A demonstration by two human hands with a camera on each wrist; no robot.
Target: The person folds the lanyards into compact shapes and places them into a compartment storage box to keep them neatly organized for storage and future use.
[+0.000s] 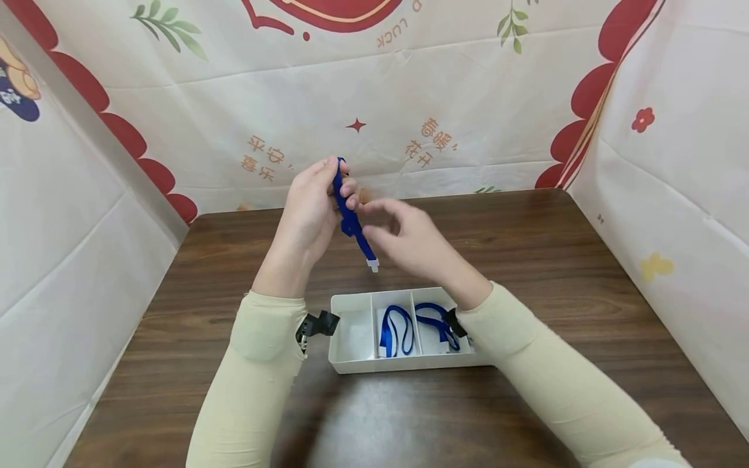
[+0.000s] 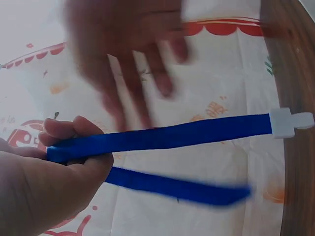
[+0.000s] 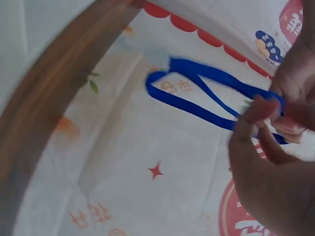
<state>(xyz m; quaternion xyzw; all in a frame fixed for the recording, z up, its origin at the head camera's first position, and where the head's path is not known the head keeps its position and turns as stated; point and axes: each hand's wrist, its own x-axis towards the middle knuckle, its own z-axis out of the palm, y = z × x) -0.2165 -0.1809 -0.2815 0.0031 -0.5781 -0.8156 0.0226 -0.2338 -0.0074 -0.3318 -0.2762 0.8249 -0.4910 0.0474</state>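
Note:
Above the table, my left hand [image 1: 313, 211] grips a folded blue lanyard [image 1: 364, 246] between thumb and fingers. A white plastic clip [image 2: 282, 123] hangs from the strap's lower end. Another length of the strap sags below it in the left wrist view, its end blurred. Close beside the strap is my right hand [image 1: 409, 237], fingers spread and loosely bent. Its fingers look straight and motion-blurred in the left wrist view, near the strap's edge; whether they touch it I cannot tell. The right wrist view shows the strap looping out from my left hand.
Below my hands a white divided tray [image 1: 354, 368] stands on the brown wooden table [image 1: 234, 364]. One blue lanyard [image 1: 386, 333] lies in its middle compartment, another blue lanyard [image 1: 431, 320] in the right one, partly behind my right wrist. Printed white cloth [image 1: 328, 97] hangs around the table.

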